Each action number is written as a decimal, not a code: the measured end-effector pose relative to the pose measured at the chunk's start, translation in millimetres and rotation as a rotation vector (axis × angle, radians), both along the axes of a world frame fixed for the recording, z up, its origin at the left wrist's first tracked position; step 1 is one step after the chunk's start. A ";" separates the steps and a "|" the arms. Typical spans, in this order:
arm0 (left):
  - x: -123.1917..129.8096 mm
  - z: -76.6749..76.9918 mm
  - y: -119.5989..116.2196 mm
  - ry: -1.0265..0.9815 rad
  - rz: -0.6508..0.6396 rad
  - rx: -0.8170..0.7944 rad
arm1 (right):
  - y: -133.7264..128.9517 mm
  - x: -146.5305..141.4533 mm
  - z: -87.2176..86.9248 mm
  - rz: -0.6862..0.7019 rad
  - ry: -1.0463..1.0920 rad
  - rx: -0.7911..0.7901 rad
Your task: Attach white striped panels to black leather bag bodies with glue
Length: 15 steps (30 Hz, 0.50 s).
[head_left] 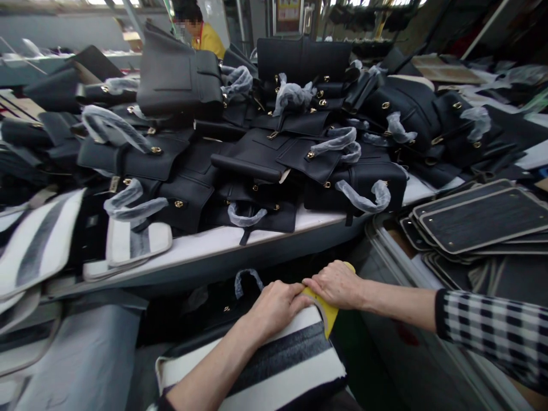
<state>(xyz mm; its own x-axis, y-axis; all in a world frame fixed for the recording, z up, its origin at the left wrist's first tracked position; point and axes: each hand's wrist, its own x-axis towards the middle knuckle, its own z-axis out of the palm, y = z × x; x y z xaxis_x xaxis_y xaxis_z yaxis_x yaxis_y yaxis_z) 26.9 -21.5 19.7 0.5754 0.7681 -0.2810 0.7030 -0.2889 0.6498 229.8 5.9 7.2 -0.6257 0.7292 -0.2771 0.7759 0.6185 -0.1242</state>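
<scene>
At the bottom of the frame, I press my left hand (276,308) flat on a striped bag panel (274,365) while my right hand (336,283) grips a yellow piece (327,313) at its edge; black handbags (257,154) heaped above look assembled, this panel unfinished.

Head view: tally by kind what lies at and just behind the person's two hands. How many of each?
Striped fabric panel: 1
Yellow piece: 1
Black bag with wrapped handle: 1
Total: 3
</scene>
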 end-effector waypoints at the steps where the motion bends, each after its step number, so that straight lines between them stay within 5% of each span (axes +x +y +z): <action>1: -0.2 -0.1 -1.5 0.025 -0.008 0.025 | -3.2 -0.5 -0.7 -0.007 0.001 0.000; 9: -4.1 0.0 -7.3 0.063 -0.067 0.104 | -29.2 -7.2 -1.0 -0.106 -0.037 0.055; 15: -23.5 22.8 -0.5 -0.133 0.092 -0.178 | -20.4 -11.9 7.3 0.033 -0.011 0.112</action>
